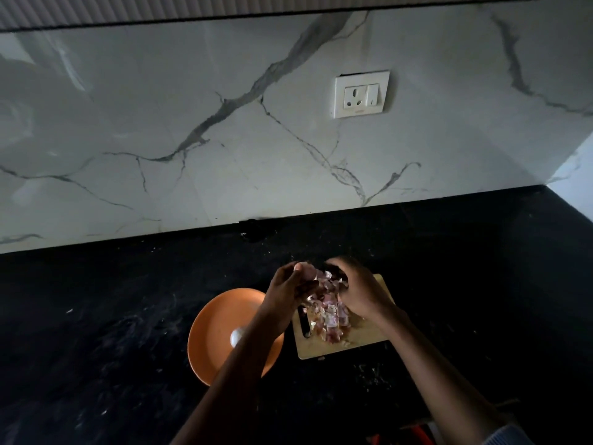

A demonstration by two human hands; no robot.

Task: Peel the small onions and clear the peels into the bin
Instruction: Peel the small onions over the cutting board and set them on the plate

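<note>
Down at the bottom edge, something red and orange (417, 430), too cut off to name. Up from there, one orange plate (221, 319) on the black counter (96, 316), carrying a single peeled small onion (236, 336), the only one visible there. Just right of it, one wooden cutting board (369, 337) heaped with pink onion peels (330, 319), too many to count, and a dark knife (304, 322) half buried along its left edge. Above the board, two hands at work: left hand (288, 287) curled round a small onion (306, 272), right hand (356, 287) with fingers bent in against it, seemingly pinching skin. Peeling step, by the look of it; next move probably stripping that skin, then dropping the bulb onto the plate. No bin in sight. Beyond, marble-look backsplash (224, 139) with one wall socket (361, 94).
</note>
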